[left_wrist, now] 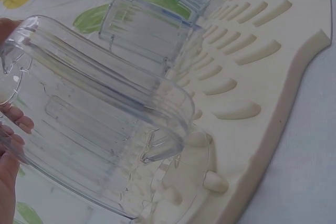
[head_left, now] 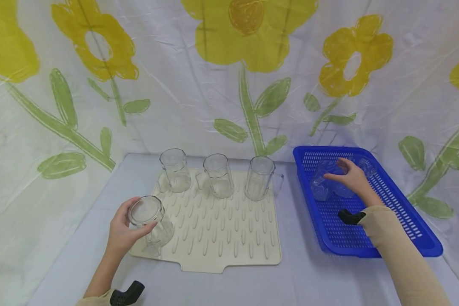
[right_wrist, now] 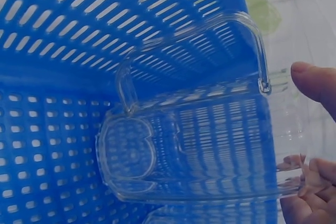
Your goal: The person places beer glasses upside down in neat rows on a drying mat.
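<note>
My left hand (head_left: pixel 124 229) grips a clear glass mug (head_left: pixel 162 231) near its upper rim, at the front left corner of a cream ridged mat (head_left: pixel 229 231). In the left wrist view that mug (left_wrist: pixel 100 103) has its lower end close to the ridges; whether it touches them is unclear. Over the blue basket (head_left: pixel 417 212), my right hand (head_left: pixel 352 176) has thumb and fingers spread around one end of a clear mug (right_wrist: pixel 210 145). Its fingertips show beside the glass, while the thumb appears slightly apart from it. More clear glassware (head_left: pixel 344 190) lies in the basket, partly hidden.
Three clear mugs stand in a row along the mat's back edge: a left one (head_left: pixel 177 172), a middle one (head_left: pixel 219 176) and a right one (head_left: pixel 259 178). A white cloth (head_left: pixel 283 280) covers the table. Behind hangs a flower-painted curtain (head_left: pixel 168 93).
</note>
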`<state>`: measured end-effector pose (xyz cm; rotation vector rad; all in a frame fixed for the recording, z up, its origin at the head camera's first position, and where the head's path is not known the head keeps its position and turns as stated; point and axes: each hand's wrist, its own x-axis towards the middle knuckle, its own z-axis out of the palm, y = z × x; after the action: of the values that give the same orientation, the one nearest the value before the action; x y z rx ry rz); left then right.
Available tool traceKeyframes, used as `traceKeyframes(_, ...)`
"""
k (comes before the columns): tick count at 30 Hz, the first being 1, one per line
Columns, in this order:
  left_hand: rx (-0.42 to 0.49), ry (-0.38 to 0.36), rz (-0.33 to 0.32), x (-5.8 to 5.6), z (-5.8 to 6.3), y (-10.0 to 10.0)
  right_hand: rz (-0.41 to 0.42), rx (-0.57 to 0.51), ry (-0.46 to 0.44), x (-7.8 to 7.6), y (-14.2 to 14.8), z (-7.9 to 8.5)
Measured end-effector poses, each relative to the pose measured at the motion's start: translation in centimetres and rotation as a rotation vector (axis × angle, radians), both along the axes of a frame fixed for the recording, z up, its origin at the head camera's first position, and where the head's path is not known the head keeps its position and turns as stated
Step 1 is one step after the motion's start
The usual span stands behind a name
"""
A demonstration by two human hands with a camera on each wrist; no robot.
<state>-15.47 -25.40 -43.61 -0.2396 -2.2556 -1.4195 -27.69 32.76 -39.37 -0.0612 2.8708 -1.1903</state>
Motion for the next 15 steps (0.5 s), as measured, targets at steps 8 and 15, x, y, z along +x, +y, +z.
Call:
traceKeyframes(8, -0.008, 0.013, -0.009, 0.9, 2.0, 1.2, -0.018, -0.032, 0.019, 0.2, 0.1, -0.1)
traceKeyframes(15, -0.024, 0.011, -0.003, 1.2, 2.6, 1.6, -0.028, -0.037, 0.035, 0.5, 0.0, 0.0)
